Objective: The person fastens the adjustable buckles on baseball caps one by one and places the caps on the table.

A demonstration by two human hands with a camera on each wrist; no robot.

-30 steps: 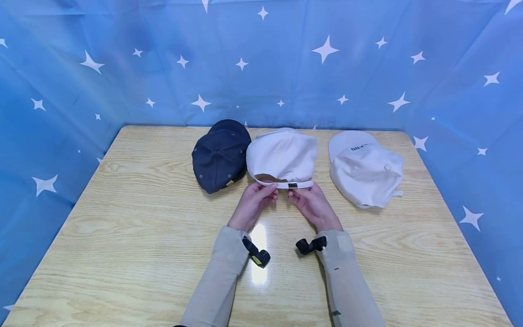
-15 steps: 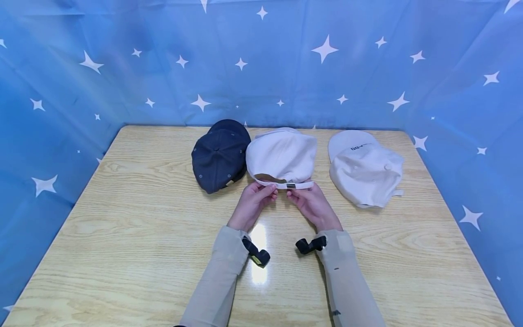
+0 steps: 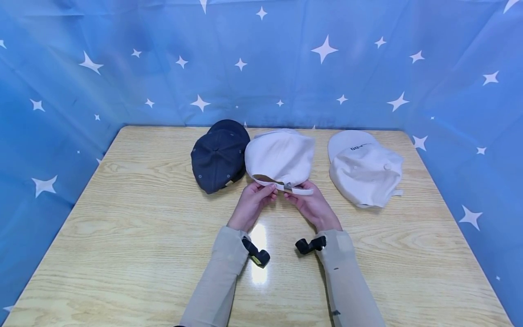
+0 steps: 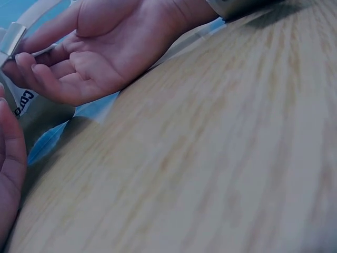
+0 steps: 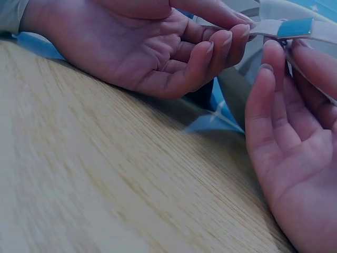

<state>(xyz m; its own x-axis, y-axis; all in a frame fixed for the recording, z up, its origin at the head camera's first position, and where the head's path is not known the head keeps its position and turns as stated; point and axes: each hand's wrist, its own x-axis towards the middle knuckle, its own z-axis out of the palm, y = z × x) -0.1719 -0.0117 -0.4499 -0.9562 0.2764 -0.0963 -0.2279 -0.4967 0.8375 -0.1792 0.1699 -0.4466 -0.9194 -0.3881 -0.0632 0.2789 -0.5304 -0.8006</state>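
Note:
In the middle of the table lies a white cap (image 3: 279,154) with its back opening toward me. My left hand (image 3: 254,202) pinches the cap's strap (image 5: 266,26) between thumb and fingers, left of the metal buckle (image 5: 295,27). My right hand (image 3: 312,206) grips at the buckle from below, its fingertips just under the metal in the right wrist view. The strap's free end (image 3: 303,191) sticks out to the right past the buckle. Lettering, partly hidden, shows inside the cap in the left wrist view. The right thumb is mostly hidden in the head view.
A dark navy cap (image 3: 216,156) sits close against the white cap's left side. Off to the right rests another whitish cap (image 3: 365,172) with dark lettering. The wooden table (image 3: 143,236) ends at a blue star-patterned cloth (image 3: 261,81) behind and at both sides.
The strap's right end and buckle have dipped and tilted toward me, and the right hand's fingers have shifted slightly left. The white cap moved a little left. The left hand stays put.

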